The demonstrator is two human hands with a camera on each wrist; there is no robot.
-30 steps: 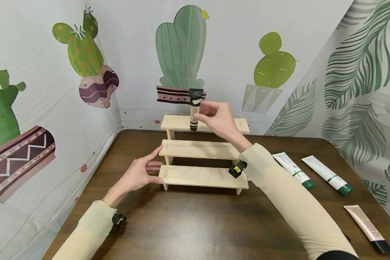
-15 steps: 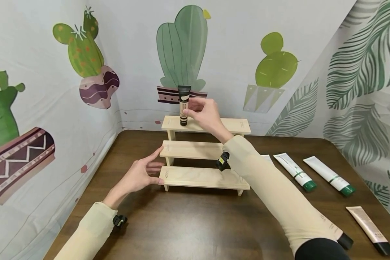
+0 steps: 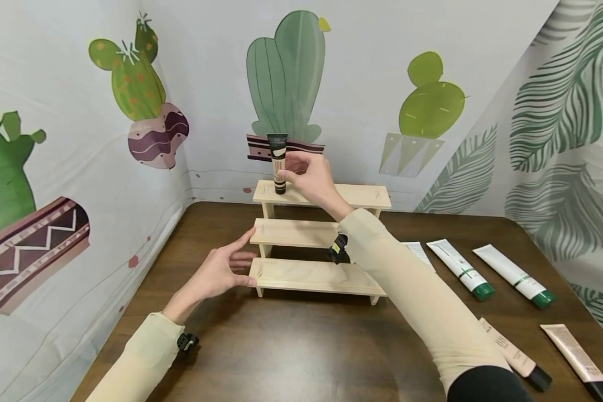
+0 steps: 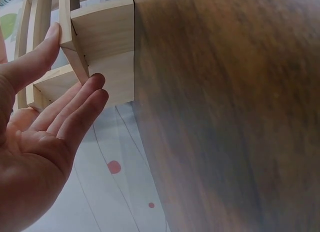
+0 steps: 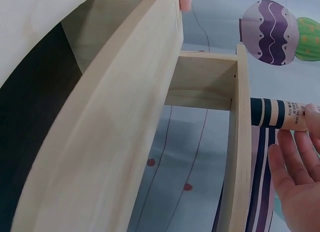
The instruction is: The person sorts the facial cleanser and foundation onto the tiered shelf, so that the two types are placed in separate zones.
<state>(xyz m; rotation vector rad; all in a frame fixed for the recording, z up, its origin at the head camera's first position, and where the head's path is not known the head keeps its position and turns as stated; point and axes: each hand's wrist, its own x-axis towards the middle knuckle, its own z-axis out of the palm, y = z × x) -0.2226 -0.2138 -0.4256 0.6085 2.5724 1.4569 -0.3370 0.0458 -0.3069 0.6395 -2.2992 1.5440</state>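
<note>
A three-step wooden stand (image 3: 316,275) is on the dark table. Above its top step, toward the left end, my right hand (image 3: 311,176) pinches a black and beige cosmetic tube (image 3: 278,162) between thumb and fingers. The tube is upright with its cap end down. In the right wrist view, the tube's (image 5: 277,113) cap end meets the top step's edge; whether it bears on the wood I cannot tell. My left hand (image 3: 216,271) touches the stand's left end with thumb and fingers spread. Its fingertips lie against the wooden side (image 4: 105,34) in the left wrist view.
On the right of the table lie white tubes with green caps (image 3: 459,269), one of them partly hidden by my right sleeve. Nearer me are two pinkish tubes with black caps (image 3: 515,354). A cactus-print cloth (image 3: 352,84) hangs behind the table.
My right hand has carried the tube leftward along the top step, mostly in the first half second, and slightly since. The left hand keeps its place on the stand.
</note>
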